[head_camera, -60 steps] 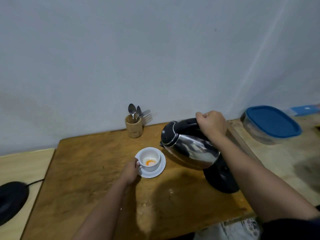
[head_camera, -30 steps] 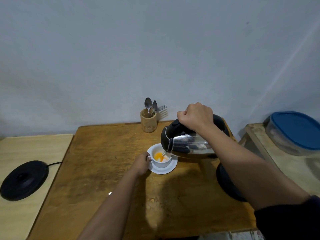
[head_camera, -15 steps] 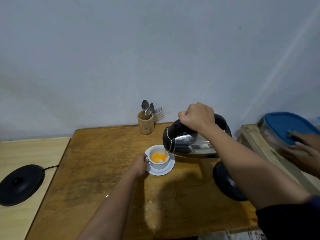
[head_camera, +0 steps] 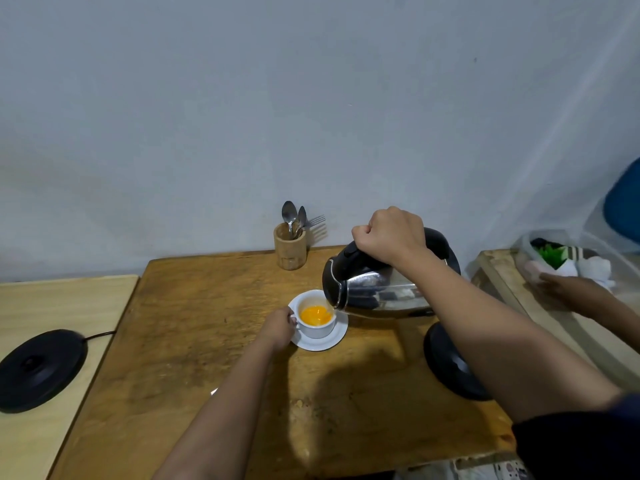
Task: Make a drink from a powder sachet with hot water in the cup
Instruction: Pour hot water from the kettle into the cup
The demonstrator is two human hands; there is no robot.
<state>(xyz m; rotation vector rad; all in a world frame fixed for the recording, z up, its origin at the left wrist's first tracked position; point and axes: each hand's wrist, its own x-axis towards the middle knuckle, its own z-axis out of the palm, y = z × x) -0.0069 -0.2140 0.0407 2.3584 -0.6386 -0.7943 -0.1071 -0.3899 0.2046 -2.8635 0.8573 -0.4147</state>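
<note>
A white cup (head_camera: 318, 328) stands on a white saucer (head_camera: 337, 337) in the middle of the brown wooden table (head_camera: 194, 327). Orange liquid (head_camera: 315, 315) fills its lower part. My left hand (head_camera: 277, 327) holds the cup by its handle. My right hand (head_camera: 391, 233) grips the black handle of a steel kettle (head_camera: 374, 289), tipped steeply with its spout over the cup's right rim. No sachet is clearly visible.
A wooden holder with spoons and a fork (head_camera: 290, 249) stands by the wall. A black kettle base (head_camera: 450, 365) lies right of the cup, another black base with cord (head_camera: 38, 368) at far left. Another person's hand (head_camera: 568, 289) rests by an opened container (head_camera: 571, 258) at right.
The kettle tipped over the cup and the orange liquid rose. At right, another person's hands took the blue lid off the container.
</note>
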